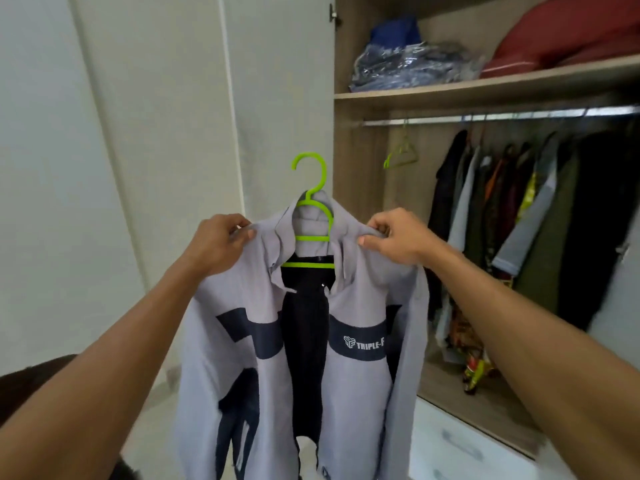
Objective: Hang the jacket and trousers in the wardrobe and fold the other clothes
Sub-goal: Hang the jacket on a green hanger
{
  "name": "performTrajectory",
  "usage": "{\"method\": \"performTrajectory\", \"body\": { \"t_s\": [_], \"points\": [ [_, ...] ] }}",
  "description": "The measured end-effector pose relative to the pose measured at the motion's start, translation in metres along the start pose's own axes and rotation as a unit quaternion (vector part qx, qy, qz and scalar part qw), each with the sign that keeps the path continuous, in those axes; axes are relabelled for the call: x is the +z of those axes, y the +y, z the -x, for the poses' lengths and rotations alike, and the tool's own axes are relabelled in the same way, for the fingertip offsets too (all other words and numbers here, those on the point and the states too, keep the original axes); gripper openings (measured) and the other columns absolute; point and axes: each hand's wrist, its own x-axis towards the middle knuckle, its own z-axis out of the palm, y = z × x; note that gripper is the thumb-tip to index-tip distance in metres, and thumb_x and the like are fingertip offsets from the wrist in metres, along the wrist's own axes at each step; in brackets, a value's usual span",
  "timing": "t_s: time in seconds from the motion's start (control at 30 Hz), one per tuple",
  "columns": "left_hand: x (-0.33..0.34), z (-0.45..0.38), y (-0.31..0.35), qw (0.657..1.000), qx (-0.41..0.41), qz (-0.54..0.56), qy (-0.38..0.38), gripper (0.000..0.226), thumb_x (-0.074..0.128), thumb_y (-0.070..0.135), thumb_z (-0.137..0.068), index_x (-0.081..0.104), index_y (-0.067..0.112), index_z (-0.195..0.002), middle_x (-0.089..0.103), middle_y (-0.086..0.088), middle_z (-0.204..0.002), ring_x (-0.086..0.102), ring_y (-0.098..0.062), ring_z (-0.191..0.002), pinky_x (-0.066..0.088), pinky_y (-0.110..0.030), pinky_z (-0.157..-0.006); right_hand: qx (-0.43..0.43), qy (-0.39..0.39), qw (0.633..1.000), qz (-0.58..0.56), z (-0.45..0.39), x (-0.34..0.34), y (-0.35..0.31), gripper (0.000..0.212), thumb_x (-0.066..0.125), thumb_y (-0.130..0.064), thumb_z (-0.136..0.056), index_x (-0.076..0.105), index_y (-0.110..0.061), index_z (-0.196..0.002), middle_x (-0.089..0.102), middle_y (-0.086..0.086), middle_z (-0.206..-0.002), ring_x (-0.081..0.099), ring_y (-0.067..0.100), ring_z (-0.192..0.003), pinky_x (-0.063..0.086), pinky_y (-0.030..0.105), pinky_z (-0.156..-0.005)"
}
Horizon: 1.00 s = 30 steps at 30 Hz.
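Now both hands hold up a grey jacket on a green hanger, w/ dark trousers over its bar. Left hand pinches 1 shoulder, right hand pinches the other. Jacket is just left of the open wardrobe, off the rail.
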Motion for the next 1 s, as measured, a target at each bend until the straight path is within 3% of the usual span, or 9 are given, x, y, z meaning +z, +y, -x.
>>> {"method": "performTrajectory", "body": {
  "t_s": [0.1,0.2,0.27,0.4,0.53,0.63,0.7,0.83,1.0],
  "points": [
    [0.044,-0.016,0.022,1.0,0.002,0.012,-0.016,0.017,0.054,0.024,-0.101,0.065,0.015,-0.093,0.057,0.001,-0.07,0.053,-0.025,-0.074,0.035,-0.03,-0.062,0.022,-0.001,1.0,0.005,0.013,-0.023,0.027,0.013,0.076,-0.031,-0.081,0.071,-0.019,-0.077,0.067,0.005,-0.068,0.05,0.005,-0.054,0.043,0.025,-0.055],
    [0.084,-0.039,0.037,0.999,0.024,0.034,-0.03,0.018,0.054,0.021,-0.101,0.059,0.019,-0.084,0.054,0.003,-0.066,0.05,-0.019,-0.066,0.035,-0.02,-0.057,0.058,-0.004,0.998,0.005,0.015,-0.04,0.055,0.01,0.072,-0.033,-0.082,0.072,-0.024,-0.08,0.069,0.005,-0.075,0.056,0.008,-0.062,0.048,0.028,-0.06],
    [0.108,-0.056,0.045,0.998,0.035,0.047,-0.037,0.02,0.053,0.019,-0.101,0.057,0.02,-0.082,0.053,0.005,-0.065,0.048,-0.014,-0.064,0.034,-0.021,-0.057,0.076,0.0,0.997,-0.007,0.009,-0.047,0.073,0.014,0.069,-0.04,-0.082,0.073,-0.027,-0.081,0.07,-0.001,-0.074,0.062,0.012,-0.069,0.054,0.037,-0.066],
    [0.158,-0.098,0.051,0.994,0.07,0.066,-0.049,0.021,0.053,0.018,-0.101,0.056,0.017,-0.081,0.052,0.006,-0.066,0.05,-0.022,-0.068,0.032,-0.031,-0.063,0.079,0.002,0.997,0.01,-0.01,-0.06,0.104,0.021,0.066,-0.046,-0.086,0.073,-0.027,-0.083,0.07,-0.005,-0.075,0.062,0.008,-0.071,0.052,0.035,-0.073],
    [0.209,-0.162,0.043,0.988,0.111,0.08,-0.065,0.026,0.054,0.019,-0.1,0.053,0.008,-0.077,0.047,0.002,-0.063,0.045,-0.022,-0.064,0.03,-0.027,-0.058,0.087,-0.001,0.996,0.019,-0.044,-0.061,0.133,0.035,0.063,-0.061,-0.081,0.074,-0.03,-0.093,0.074,-0.001,-0.085,0.069,0.014,-0.083,0.057,0.042,-0.081],
    [0.238,-0.216,0.04,0.98,0.147,0.104,-0.082,0.036,0.055,0.022,-0.1,0.043,0.015,-0.067,0.043,0.003,-0.06,0.042,-0.013,-0.058,0.031,-0.023,-0.054,0.096,-0.008,0.995,0.008,-0.08,-0.058,0.148,0.047,0.06,-0.07,-0.08,0.074,-0.029,-0.099,0.074,0.006,-0.088,0.071,0.024,-0.084,0.056,0.047,-0.081],
    [0.253,-0.252,0.039,0.973,0.172,0.122,-0.093,0.039,0.056,0.021,-0.1,0.039,0.023,-0.065,0.043,0.005,-0.059,0.041,-0.007,-0.057,0.032,-0.025,-0.056,0.098,-0.007,0.995,0.0,-0.105,-0.055,0.158,0.045,0.059,-0.065,-0.085,0.074,-0.023,-0.096,0.07,0.007,-0.081,0.063,0.019,-0.07,0.052,0.043,-0.07],
    [0.287,-0.329,0.029,0.956,0.213,0.156,-0.127,0.034,0.056,0.021,-0.1,0.045,0.03,-0.069,0.048,0.008,-0.063,0.045,-0.008,-0.062,0.034,-0.03,-0.063,0.094,0.042,0.994,-0.019,-0.154,-0.044,0.179,0.043,0.061,-0.042,-0.095,0.058,-0.003,-0.075,0.039,0.001,-0.067,0.036,0.012,-0.063,0.032,0.034,-0.06],
    [0.336,-0.39,0.022,0.936,0.247,0.204,-0.146,0.025,0.049,0.038,-0.091,0.052,0.018,-0.076,0.047,0.008,-0.065,0.042,-0.004,-0.061,0.037,-0.031,-0.063,0.11,0.071,0.991,-0.023,-0.192,-0.035,0.203,0.043,0.061,-0.025,-0.1,0.043,-0.018,-0.061,0.029,-0.004,-0.06,0.028,0.008,-0.056,0.026,0.03,-0.055]
  ]
}}
